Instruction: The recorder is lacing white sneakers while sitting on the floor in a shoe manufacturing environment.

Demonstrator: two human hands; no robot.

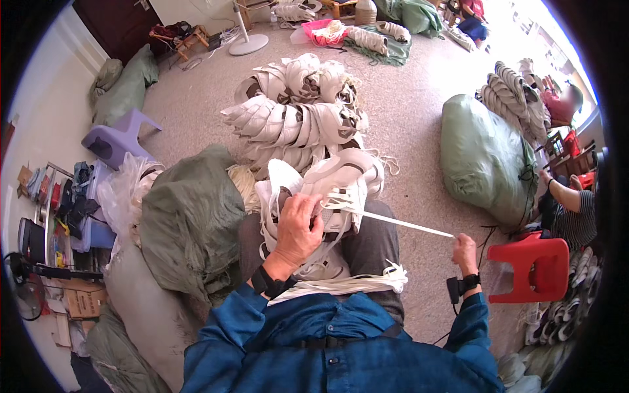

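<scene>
Blue shirt (275, 357), shoe (350, 200) beside left hand (299, 226)

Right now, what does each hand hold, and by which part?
The right hand holds a flat white shoelace by its outer part, away from the white-grey shoe; what the left hand holds is unclear.

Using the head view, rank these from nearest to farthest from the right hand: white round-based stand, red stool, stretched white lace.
1. Stretched white lace: in the right hand.
2. Red stool: just right.
3. White round-based stand: across the floor, upper left.
</scene>
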